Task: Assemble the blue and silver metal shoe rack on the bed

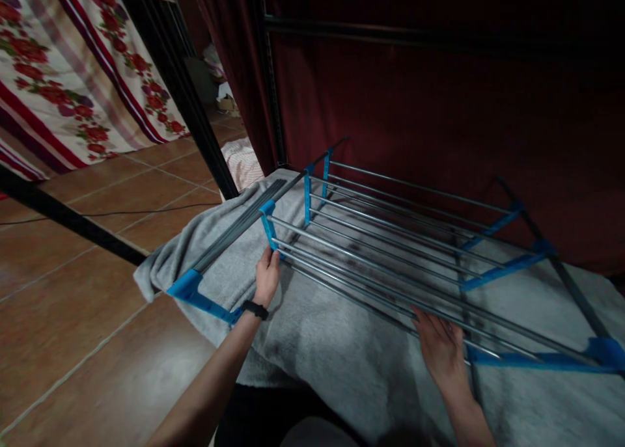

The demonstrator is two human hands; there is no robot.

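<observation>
A shoe rack (371, 248) of thin metal tubes and blue plastic brackets lies tilted on a grey blanket (336, 330). My left hand (267, 276), with a dark band on its wrist, is closed at the lower end of a blue bracket (268, 224) on the rack's left side. Over the front tubes, toward the right end, lies my right hand (441, 346), its fingers together and bent onto them. Its fingertips are partly hidden among the tubes. Another blue bracket (200, 297) sticks out at the near left, beside several grey tubes (239, 224) lying close together.
Dark metal posts (180, 89) frame the left side. A dark red curtain (415, 108) hangs behind the rack. Brown floor tiles (97, 258) lie at left, with a thin black cable (122, 211) across them. A flowered cloth (73, 63) hangs at the far left.
</observation>
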